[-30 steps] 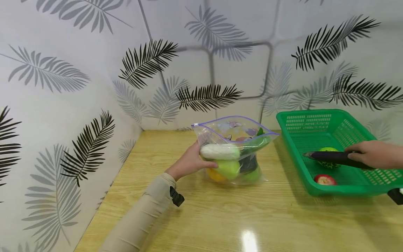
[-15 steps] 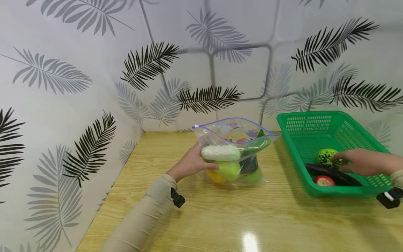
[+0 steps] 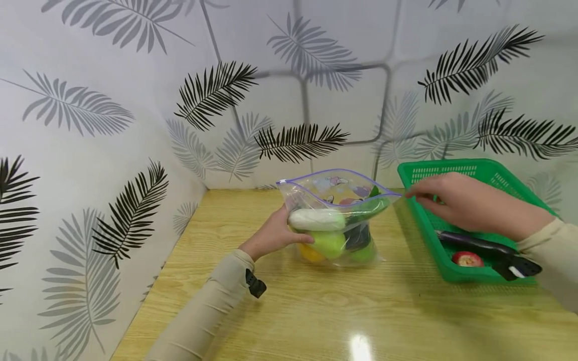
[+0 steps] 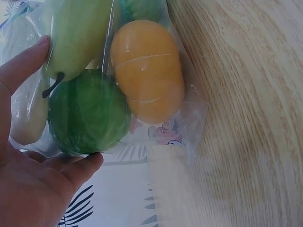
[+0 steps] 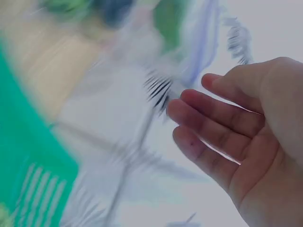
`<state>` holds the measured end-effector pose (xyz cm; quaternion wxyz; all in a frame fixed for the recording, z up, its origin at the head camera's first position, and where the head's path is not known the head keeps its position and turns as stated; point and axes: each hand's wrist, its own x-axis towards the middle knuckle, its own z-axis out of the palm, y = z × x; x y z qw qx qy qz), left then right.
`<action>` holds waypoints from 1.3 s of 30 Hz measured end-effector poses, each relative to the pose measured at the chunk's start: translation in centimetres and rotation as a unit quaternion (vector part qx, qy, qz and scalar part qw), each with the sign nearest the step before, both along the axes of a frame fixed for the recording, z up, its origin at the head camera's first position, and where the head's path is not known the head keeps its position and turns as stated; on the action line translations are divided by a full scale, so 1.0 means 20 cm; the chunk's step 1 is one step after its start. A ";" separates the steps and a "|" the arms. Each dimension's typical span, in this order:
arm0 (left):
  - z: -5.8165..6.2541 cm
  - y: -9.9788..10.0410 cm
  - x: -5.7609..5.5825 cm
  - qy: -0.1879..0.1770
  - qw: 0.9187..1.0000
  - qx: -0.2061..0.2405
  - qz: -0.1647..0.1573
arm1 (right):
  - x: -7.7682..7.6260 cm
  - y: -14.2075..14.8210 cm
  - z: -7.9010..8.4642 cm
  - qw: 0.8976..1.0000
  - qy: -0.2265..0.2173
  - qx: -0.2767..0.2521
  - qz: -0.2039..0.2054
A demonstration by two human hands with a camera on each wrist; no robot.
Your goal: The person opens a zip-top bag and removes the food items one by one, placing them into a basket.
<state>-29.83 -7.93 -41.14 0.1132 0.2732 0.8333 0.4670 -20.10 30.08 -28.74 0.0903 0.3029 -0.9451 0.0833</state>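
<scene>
A clear zip bag (image 3: pixel 295 193) with a purple zip edge stands open-mouthed on the table. My left hand (image 3: pixel 273 235) grips its left side, thumb in front; in the left wrist view its fingers support the lower part. Inside are a long white vegetable (image 3: pixel 316 219), a green pear (image 4: pixel 78 38), a dark green watermelon-like ball (image 4: pixel 87 113) and a ribbed orange fruit (image 4: pixel 147 71). My right hand (image 3: pixel 469 203) hovers over the basket's left rim, fingertips close to the bag's right corner. Nothing is in its loosely bent fingers, and contact cannot be made out.
On the right stands a green plastic basket (image 3: pixel 424 238). It holds a dark eggplant (image 3: pixel 474 244) and a red apple-like piece (image 3: pixel 467 258). A leaf-patterned wall covering (image 3: pixel 352 115) rises behind the wooden table (image 3: pixel 307 311).
The right hand has let go of the eggplant, which now lies in the basket. It passed the green patterned gourd, now hidden, and moved left to the bag. The left hand kept its hold.
</scene>
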 end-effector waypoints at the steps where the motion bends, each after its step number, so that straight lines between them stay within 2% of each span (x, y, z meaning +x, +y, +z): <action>1: 0.00 0.00 0.00 0.002 1.000 0.001 0.000 | -0.01 -0.06 0.03 1.000 0.003 -0.002 0.011; 4: -0.01 0.00 0.00 0.009 1.000 0.002 -0.002 | -0.05 -0.23 0.09 0.999 -0.013 -0.007 0.041; 6: -0.01 0.01 0.00 0.016 1.000 0.003 -0.006 | -0.08 -0.32 0.09 0.998 -0.018 -0.009 0.063; 10: -0.01 0.02 0.00 0.024 1.000 0.005 -0.012 | -0.18 -0.46 0.08 0.995 -0.022 -0.011 0.096; 13: -0.01 0.03 0.00 0.025 1.000 0.007 -0.011 | -0.26 -0.54 0.06 0.994 -0.032 -0.004 0.104; 16: -0.01 0.03 0.00 0.028 1.000 0.003 -0.007 | -0.33 -0.60 0.04 0.992 -0.074 0.030 0.094; 20: -0.01 0.04 0.00 0.033 0.999 -0.008 -0.001 | -0.40 -0.63 0.03 0.981 -0.150 0.073 0.100; 26: 0.01 0.04 0.00 0.032 0.999 -0.011 0.003 | -0.44 -0.64 0.06 0.961 -0.222 0.082 0.145; 33: 0.01 0.02 0.00 0.028 1.000 -0.012 0.002 | -0.44 -0.67 0.09 0.946 -0.278 0.104 0.129; 39: 0.01 0.00 0.00 0.035 0.999 -0.016 -0.001 | -0.45 -0.73 0.05 0.939 -0.283 0.145 0.128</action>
